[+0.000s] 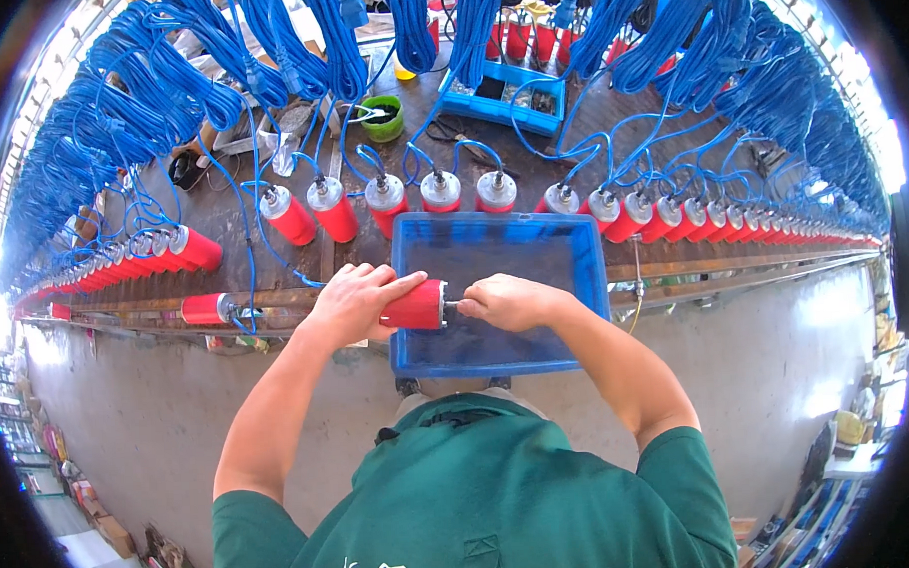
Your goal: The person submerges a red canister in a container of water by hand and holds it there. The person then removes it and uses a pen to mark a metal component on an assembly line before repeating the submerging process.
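My left hand (pixel 357 299) is wrapped over a red cylinder (pixel 415 307) with a metal end, which lies sideways above the near left part of a blue plastic tray (pixel 402 353). To its right, my right hand (pixel 510 302) is closed in a pinch on a thin metal rod (pixel 453 303) at the cylinder's end face. Whether the rod is the cylinder's own shaft or a separate tool I cannot tell. Dark, flat liquid or a dark bottom shows inside the tray. Just left of my left hand, another red cylinder (pixel 206 309) lies on its side at the table's edge.
Several red cylinders with metal caps (pixel 439 191) and blue cables stand in rows along the table (pixel 303 259). Coiled blue cables (pixel 338 48) hang behind them. Farther back are a green cup (pixel 382 119) and a blue parts bin (pixel 503 97).
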The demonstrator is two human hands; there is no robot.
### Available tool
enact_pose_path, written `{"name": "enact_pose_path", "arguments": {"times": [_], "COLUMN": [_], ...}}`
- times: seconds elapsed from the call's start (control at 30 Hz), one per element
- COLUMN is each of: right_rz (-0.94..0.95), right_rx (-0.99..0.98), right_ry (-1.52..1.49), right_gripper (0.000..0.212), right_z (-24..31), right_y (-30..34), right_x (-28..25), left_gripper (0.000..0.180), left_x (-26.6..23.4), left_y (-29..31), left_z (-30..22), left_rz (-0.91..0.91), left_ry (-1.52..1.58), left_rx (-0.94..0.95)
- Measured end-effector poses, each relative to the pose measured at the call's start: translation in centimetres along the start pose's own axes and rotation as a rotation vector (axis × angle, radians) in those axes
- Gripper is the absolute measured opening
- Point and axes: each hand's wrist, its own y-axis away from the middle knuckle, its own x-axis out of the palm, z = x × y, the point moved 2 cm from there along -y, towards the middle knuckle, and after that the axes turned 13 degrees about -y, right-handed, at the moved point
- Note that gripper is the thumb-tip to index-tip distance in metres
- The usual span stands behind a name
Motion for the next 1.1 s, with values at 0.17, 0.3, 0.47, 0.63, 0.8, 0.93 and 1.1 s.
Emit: {"name": "enact_pose_path", "arguments": {"times": [0.17,0.3,0.47,0.63,0.8,0.93,1.1], "right_rz": [0.016,-0.090,0.083,0.040,0.059,0.121,-0.053], "right_rx": [0.006,-0.070,0.159,0.018,0.065,0.135,-0.039], "right_ry": [0.025,-0.033,-0.249,-0.017,-0.023,-0.065,0.056], "right_gripper": [0.037,0.037,0.046,0.045,0.050,0.039,0.029], "right_z": [0.1,-0.6,0.3,0.1,0.7,-0.5,-0.2], "right_y": [-0.4,-0.3,-0.2,-0.1,0.1,-0.4,0.0], "right_x": [-0.5,0.2,-0.7,-0.5,-0.3,-0.8,-0.4], "left_gripper": [0.103,0.103,0.102,0.103,0.104,0.104,0.104], "left_x": [0.4,0.3,0.0,0.1,0.2,0.0,0.0], "left_y": [0.0,-0.1,-0.2,-0.3,-0.3,-0.6,-0.5], "left_z": [0.0,0.0,0.0,0.1,0.3,0.3,0.4], "left_rz": [-0.005,-0.005,0.030,0.055,0.068,0.071,0.070], "left_ry": [-0.033,-0.030,-0.038,-0.028,-0.043,-0.023,-0.020], "left_rx": [0.007,-0.005,0.011,0.011,0.022,0.025,0.029]}}
